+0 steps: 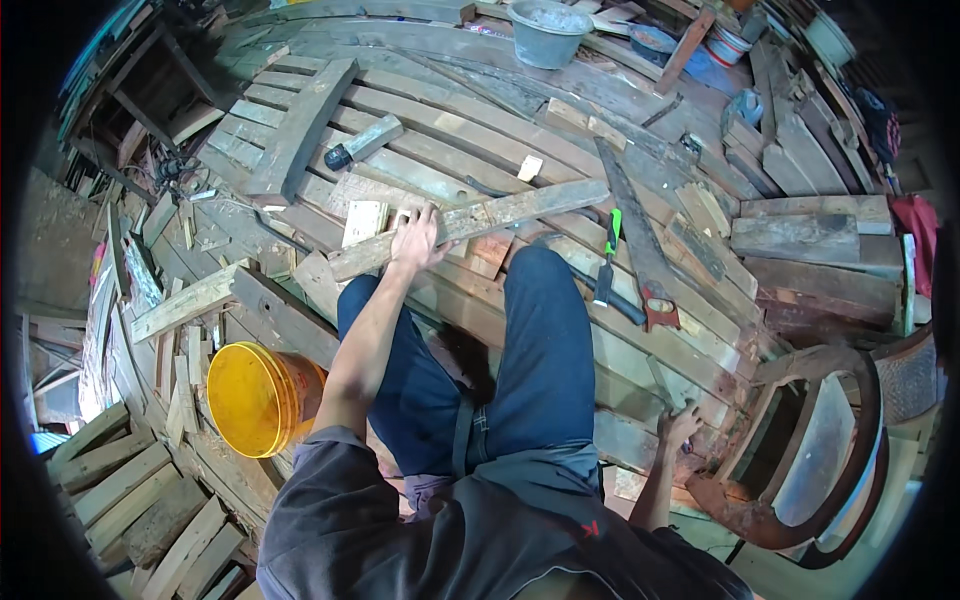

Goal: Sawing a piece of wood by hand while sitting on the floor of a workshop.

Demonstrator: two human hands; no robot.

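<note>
My left hand (pixel 415 236) grips a long weathered wooden beam (pixel 535 205) lying slanted across my knees and short boards (pixel 365 223). My right hand (pixel 680 425) is low at my right, fingers curled round what looks like a thin grey tool (pixel 657 380), too small to name surely. Right of my right knee lie a green-and-black handled chisel (pixel 612 245), a handsaw (pixel 650 260) with a reddish handle and a dark curved bar (pixel 590 285). A short block with a black end (pixel 365 142) lies beyond the beam.
I sit over wooden slats (pixel 430 110). A yellow bucket (pixel 245 400) stands left, near scrap wood piles (pixel 140 500). A thick plank (pixel 310 120) lies front left. A grey tub (pixel 550 35) is at the back, stacked timber (pixel 820 275) and a wooden chair frame (pixel 790 450) at right.
</note>
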